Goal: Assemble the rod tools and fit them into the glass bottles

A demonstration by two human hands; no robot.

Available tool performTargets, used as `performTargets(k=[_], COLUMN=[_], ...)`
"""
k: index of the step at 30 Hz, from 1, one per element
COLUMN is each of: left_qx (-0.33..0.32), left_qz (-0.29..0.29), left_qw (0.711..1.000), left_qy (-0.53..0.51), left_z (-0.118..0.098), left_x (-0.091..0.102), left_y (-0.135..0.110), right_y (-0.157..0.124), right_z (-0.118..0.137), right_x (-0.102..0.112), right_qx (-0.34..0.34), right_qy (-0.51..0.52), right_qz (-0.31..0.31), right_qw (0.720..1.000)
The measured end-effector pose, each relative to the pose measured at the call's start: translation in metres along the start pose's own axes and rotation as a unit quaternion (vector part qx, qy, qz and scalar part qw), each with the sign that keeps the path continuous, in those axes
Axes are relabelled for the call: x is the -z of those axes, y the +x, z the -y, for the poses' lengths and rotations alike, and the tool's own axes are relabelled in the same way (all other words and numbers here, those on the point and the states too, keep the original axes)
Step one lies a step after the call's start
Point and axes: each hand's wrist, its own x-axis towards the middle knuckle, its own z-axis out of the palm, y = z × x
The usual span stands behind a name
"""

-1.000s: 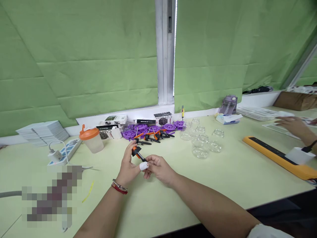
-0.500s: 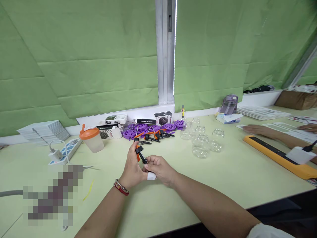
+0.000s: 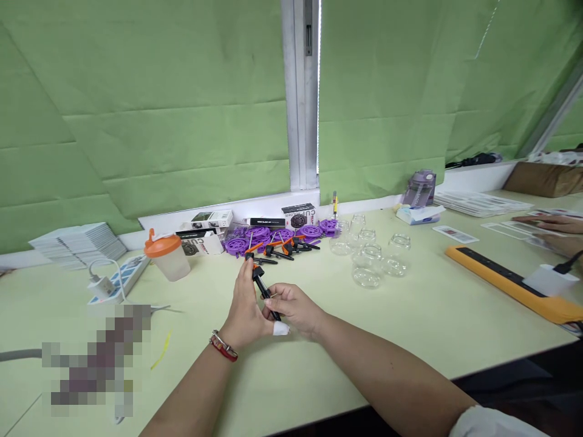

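Between my two hands is a slim black-and-orange tool with a shiny shaft [image 3: 260, 284], tilted, its head up and to the left. My left hand [image 3: 248, 309] holds it near the head, fingers raised along it; the thumb has a white wrap and reaches toward the other hand. My right hand [image 3: 294, 308] pinches the black lower part between thumb and fingers. Just beyond lie several similar black-and-orange tools [image 3: 280, 254], in front of a pile of purple plastic wheel-shaped parts [image 3: 257, 235]. What the tool exactly is cannot be made out.
Several clear glass jars [image 3: 367, 273] stand right of the pile. An orange-lidded cup [image 3: 167, 258] and a white power strip [image 3: 132, 273] are at left. A yellow-orange power strip [image 3: 501, 282] lies at right, near another person's hands [image 3: 553, 224]. Cardboard boxes [image 3: 298, 213] line the back.
More of the tool's black lower end shows below my right fingers. The other person's hands have moved right, uncovering a small printed card. The view has shifted slightly.
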Motion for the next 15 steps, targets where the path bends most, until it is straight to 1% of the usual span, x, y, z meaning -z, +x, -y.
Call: performTargets(k=[11,15], left_qx=[0.002,0.004], left_qz=[0.014,0.011], left_qw=[0.999,0.999], left_qy=[0.039,0.042], left_z=[-0.0026,-0.0008], left_x=[-0.0012,-0.0042], left_y=[0.0015,0.0000], right_y=[0.0004,0.0013], right_z=[0.0001,-0.0018], right_x=[0.0010,0.0007], right_qx=[-0.022,-0.013], right_qy=[-0.003,0.003], right_qz=[-0.015,-0.022], right_qw=[1.000,1.000])
